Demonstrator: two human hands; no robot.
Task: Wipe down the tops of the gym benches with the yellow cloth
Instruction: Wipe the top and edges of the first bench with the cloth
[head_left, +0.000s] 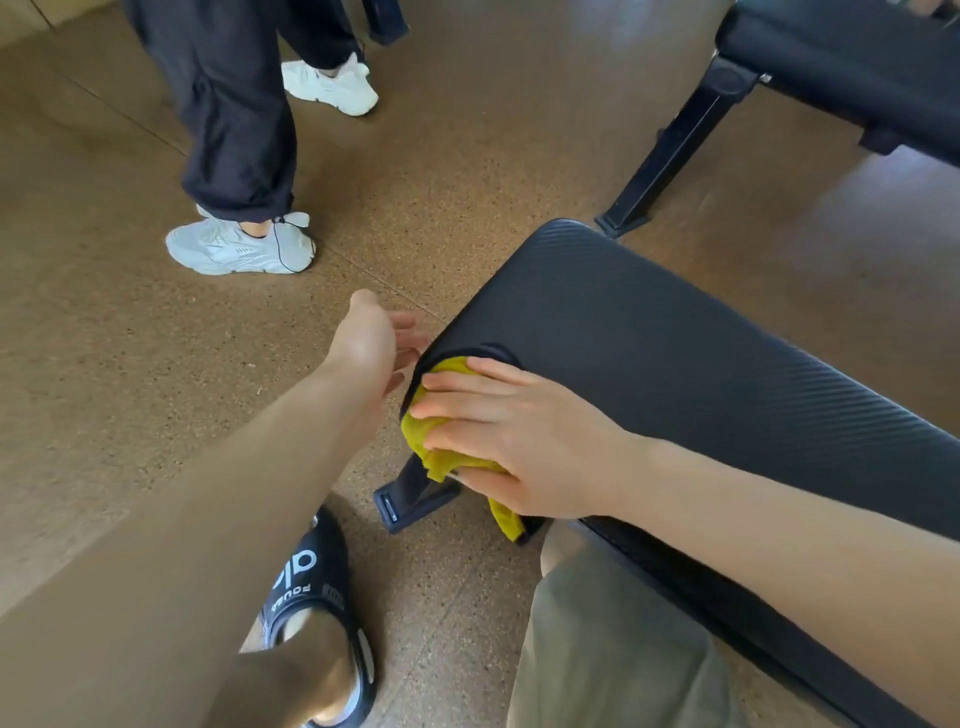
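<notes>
A black padded gym bench (649, 332) runs from the middle of the view to the lower right. The yellow cloth (431, 441) is bunched at the bench's near left corner and hangs over the edge. My right hand (514, 441) lies flat on the cloth with fingers spread and presses it onto the pad. Just left of the bench end, my left hand (374, 340) hovers with relaxed fingers, holding nothing. A second black bench (852, 67) stands at the top right.
Another person's legs in dark trousers and white sneakers (239, 244) stand on the brown cork floor at the upper left. My foot in a black slide sandal (317, 613) is below my left arm. The bench foot (410, 499) sits beside it.
</notes>
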